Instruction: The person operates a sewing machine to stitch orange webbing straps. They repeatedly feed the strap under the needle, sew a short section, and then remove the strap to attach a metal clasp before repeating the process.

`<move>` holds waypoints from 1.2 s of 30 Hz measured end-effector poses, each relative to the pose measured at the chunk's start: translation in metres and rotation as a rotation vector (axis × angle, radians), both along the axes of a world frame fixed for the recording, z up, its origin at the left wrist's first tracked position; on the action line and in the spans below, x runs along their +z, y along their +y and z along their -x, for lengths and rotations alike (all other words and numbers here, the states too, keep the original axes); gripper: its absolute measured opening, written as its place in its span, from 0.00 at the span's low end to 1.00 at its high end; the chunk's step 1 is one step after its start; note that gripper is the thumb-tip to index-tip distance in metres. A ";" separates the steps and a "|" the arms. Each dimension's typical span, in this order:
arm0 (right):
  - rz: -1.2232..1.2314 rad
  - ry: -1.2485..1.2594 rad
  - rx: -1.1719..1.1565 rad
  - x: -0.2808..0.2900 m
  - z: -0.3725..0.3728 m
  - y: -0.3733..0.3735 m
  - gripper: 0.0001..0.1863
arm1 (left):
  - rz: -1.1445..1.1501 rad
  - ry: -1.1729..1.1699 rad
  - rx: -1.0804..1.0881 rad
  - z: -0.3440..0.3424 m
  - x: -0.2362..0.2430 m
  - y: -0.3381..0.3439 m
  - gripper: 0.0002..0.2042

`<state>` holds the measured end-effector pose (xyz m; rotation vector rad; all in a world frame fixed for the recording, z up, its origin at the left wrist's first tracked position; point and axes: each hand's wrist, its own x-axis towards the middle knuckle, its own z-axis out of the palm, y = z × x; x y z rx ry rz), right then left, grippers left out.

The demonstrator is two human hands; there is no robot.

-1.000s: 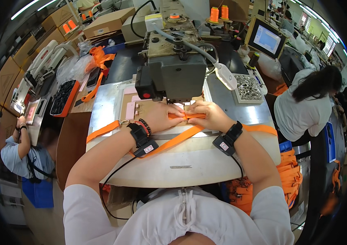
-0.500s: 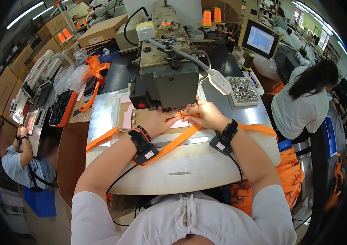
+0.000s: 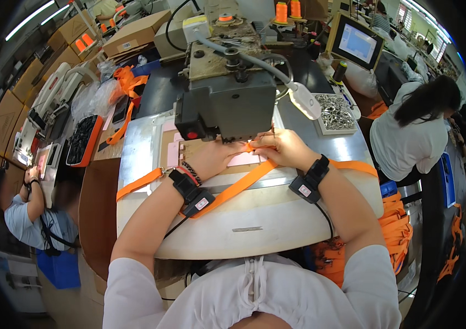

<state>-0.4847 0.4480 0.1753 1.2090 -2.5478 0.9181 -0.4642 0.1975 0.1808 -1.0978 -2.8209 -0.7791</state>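
An orange webbing strap (image 3: 244,185) runs across the pale work table, under both wrists and up to my fingers beneath the sewing machine head (image 3: 233,109). My right hand (image 3: 287,149) is closed, pinching a folded bit of the strap between thumb and fingers. From the other side my left hand (image 3: 215,158) reaches in, its fingertips closed at the same fold; the machine head partly hides them. Pink template pieces (image 3: 243,159) lie below the fingers. Beside my left wrist, a metal clip (image 3: 162,171) sits at the strap's left stretch.
A white tray of metal hooks (image 3: 336,113) stands at the right, below a screen (image 3: 354,44). A red-rimmed bin of black parts (image 3: 83,140) is at the left. Orange straps (image 3: 395,233) hang in a bundle at lower right. Other people work on both sides.
The view has shifted a little. My left fingertips have drawn closer to my right ones at the strap's fold. My right hand keeps its pinch.
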 end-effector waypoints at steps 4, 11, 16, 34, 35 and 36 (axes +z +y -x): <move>0.045 0.001 0.004 -0.008 0.002 0.002 0.12 | -0.022 0.019 -0.003 0.002 -0.007 0.001 0.14; 0.017 -0.035 -0.010 0.001 -0.002 -0.001 0.11 | 0.025 -0.013 -0.007 0.004 -0.008 0.001 0.14; 0.031 -0.006 0.000 0.004 -0.002 -0.002 0.11 | -0.040 0.086 -0.055 0.004 -0.010 -0.001 0.14; 0.056 -0.171 -0.018 0.002 -0.003 -0.001 0.12 | -0.028 0.157 -0.044 0.002 -0.020 -0.003 0.17; 0.057 -0.173 -0.009 0.002 -0.002 -0.002 0.12 | -0.018 0.126 -0.027 0.002 -0.020 -0.004 0.18; 0.079 -0.146 0.010 0.002 -0.002 -0.004 0.12 | -0.044 0.119 -0.027 0.002 -0.021 -0.005 0.18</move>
